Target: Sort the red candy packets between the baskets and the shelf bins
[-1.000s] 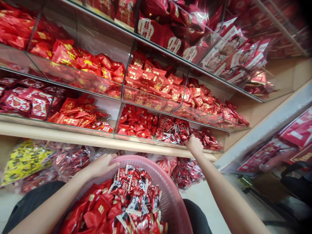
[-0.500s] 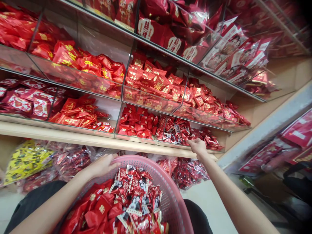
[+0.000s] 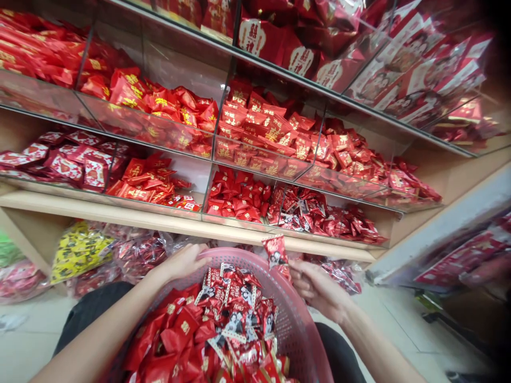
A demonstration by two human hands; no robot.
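Note:
My left hand (image 3: 183,264) is closed on the far left rim of a pink perforated plastic basket (image 3: 297,324). Many small red wrapped packets (image 3: 186,324) fill the basket; those toward its far side carry black-and-white pictures and dotted edges. Over the basket's right rim, my right hand (image 3: 319,284) pinches a red candy packet (image 3: 276,252) with a printed picture, and more red wrapper shows just below it. Whether that is a second packet I cannot tell. Similar packets (image 3: 305,207) lie in the lowest shelf compartment, just beyond this hand.
Ahead, shelves (image 3: 159,217) with clear dividers and front panels hold red packets. Larger dark red bags (image 3: 299,56) stand above. Under the bottom board lie plastic bags, one with yellow packets (image 3: 82,250). A pale wall edge (image 3: 443,229) rises at the right.
My right hand has come back from the lowest shelf to the basket's right rim, now with a red packet in its fingers. My left hand keeps its hold; the view has shifted slightly.

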